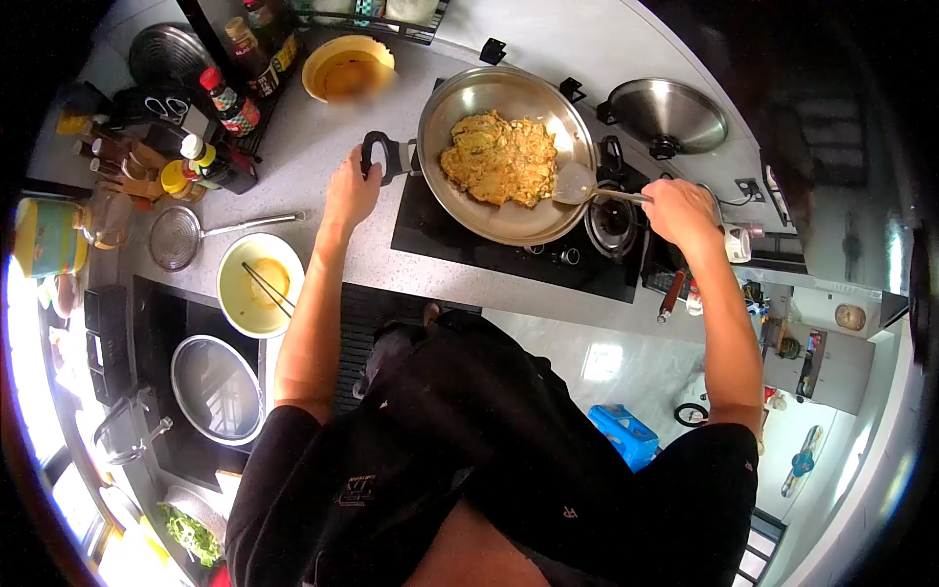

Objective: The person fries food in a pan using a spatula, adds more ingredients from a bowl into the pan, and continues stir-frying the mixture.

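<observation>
Spatula point(575, 184) meets golden food point(499, 157)
Left hand point(352, 191) grips the pan handle point(393, 159), right hand point(680, 208) the spatula; keep its blade low (flat against the pan point(509, 231)).

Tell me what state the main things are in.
Pan: on the stove, uncovered
Food: yellow-brown, spread in the pan
Spatula: held, blade at the food's edge
Right hand: closed around the spatula
Left hand: at the pan's handle, grip unclear
Lid: off the pan
Pale bowl: chopsticks resting in it, yellowish contents
Strainer: lying on the counter
Basin: in the sink, contents unclear
Red-topped bottle: cap on
</observation>
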Available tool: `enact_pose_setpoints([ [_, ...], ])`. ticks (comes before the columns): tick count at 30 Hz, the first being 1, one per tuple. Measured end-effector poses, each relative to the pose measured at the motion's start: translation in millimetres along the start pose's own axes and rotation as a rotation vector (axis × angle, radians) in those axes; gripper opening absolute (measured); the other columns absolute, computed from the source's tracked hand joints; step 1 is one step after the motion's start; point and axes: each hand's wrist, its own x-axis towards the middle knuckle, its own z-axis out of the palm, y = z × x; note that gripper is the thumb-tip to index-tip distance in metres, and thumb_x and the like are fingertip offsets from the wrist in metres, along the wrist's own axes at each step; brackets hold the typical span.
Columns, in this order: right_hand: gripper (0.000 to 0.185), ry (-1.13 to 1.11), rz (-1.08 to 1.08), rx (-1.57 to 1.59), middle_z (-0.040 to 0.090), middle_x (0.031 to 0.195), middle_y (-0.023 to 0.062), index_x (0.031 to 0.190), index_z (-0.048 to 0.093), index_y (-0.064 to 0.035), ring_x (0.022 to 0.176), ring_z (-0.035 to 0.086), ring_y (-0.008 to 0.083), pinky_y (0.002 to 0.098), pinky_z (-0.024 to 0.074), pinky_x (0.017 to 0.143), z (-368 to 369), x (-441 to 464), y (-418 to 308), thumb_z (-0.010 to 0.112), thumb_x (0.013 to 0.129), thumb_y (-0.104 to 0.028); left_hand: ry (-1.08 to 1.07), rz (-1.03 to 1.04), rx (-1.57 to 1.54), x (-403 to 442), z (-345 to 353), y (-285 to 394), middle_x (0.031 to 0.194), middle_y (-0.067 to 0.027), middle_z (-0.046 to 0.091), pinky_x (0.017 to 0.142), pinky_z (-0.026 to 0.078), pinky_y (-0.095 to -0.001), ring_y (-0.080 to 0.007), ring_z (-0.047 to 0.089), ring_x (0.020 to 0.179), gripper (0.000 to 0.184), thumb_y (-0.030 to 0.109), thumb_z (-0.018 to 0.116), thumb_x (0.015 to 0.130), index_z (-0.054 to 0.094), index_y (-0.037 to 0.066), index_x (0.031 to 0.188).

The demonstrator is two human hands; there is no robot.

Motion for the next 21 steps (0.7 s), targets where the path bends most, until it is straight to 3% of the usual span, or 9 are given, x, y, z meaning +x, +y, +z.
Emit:
enact_pose_setpoints([
  [1,0.014,0.003,-0.003,-0.067,0.074,0.092,0.0196,0.090,0.076,-0.0045,0.092,0.071,0.0370,0.0470,0.0547,0.083,-1,4,-6,0.066,0.084,-0.013,0.006,0.004,-0.007,0,-1,0,0.107,-0.0273,0.069,0.090,0.052,-0.0500,-0.0442,0.066,0.102,0.052,0.028,0.060,0.092,0.054,0.000,0.135],
  [5,0.017,-0.120,-0.012,-0.176,0.074,0.093,0.0215,0.092,0.075,0.0008,0.094,0.072,0.0359,0.0443,0.0567,0.082,1,38,-14,0.064,0.083,-0.009,-0.018,-0.007,-0.015,1,-2,0,0.106,-0.0272,0.069,0.089,0.052,-0.0497,-0.0440,0.066,0.102,0.053,0.029,0.061,0.092,0.054,0.000,0.136],
  [8,0.019,-0.082,0.023,-0.086,0.074,0.095,0.0204,0.093,0.076,-0.0015,0.095,0.072,0.0364,0.0449,0.0565,0.083,45,67,9,0.063,0.085,-0.012,-0.046,0.009,-0.023,3,-6,-1,0.107,-0.0274,0.069,0.088,0.052,-0.0495,-0.0437,0.066,0.102,0.053,0.029,0.061,0.092,0.054,-0.001,0.135],
  [9,0.021,-0.123,0.053,0.008,0.074,0.104,0.0167,0.102,0.076,-0.0097,0.104,0.070,0.0360,0.0458,0.0546,0.090,48,69,11,0.063,0.089,-0.020,-0.037,0.006,-0.026,3,-6,-1,0.107,-0.0276,0.069,0.088,0.052,-0.0494,-0.0437,0.066,0.101,0.052,0.029,0.061,0.092,0.055,-0.001,0.135],
  [13,0.027,-0.261,0.086,0.170,0.071,0.119,0.0090,0.121,0.070,-0.0267,0.115,0.065,0.0336,0.0465,0.0497,0.098,75,92,5,0.062,0.095,-0.033,-0.011,0.008,-0.008,4,-11,7,0.106,-0.0282,0.069,0.087,0.052,-0.0495,-0.0442,0.067,0.100,0.052,0.028,0.060,0.092,0.055,-0.001,0.134],
  [14,0.030,-0.329,0.043,0.246,0.072,0.117,0.0099,0.123,0.070,-0.0247,0.113,0.066,0.0330,0.0461,0.0500,0.097,79,102,1,0.063,0.095,-0.034,-0.010,0.008,0.008,3,-14,8,0.106,-0.0283,0.069,0.087,0.052,-0.0496,-0.0444,0.067,0.100,0.052,0.028,0.060,0.092,0.055,-0.001,0.134],
  [21,0.038,-0.157,-0.255,0.503,0.072,0.112,0.0166,0.130,0.065,-0.0179,0.107,0.067,0.0362,0.0432,0.0516,0.091,129,143,1,0.065,0.094,-0.031,-0.003,-0.010,0.060,14,-22,14,0.103,-0.0287,0.069,0.087,0.052,-0.0499,-0.0453,0.066,0.099,0.049,0.025,0.060,0.092,0.055,0.000,0.134],
])
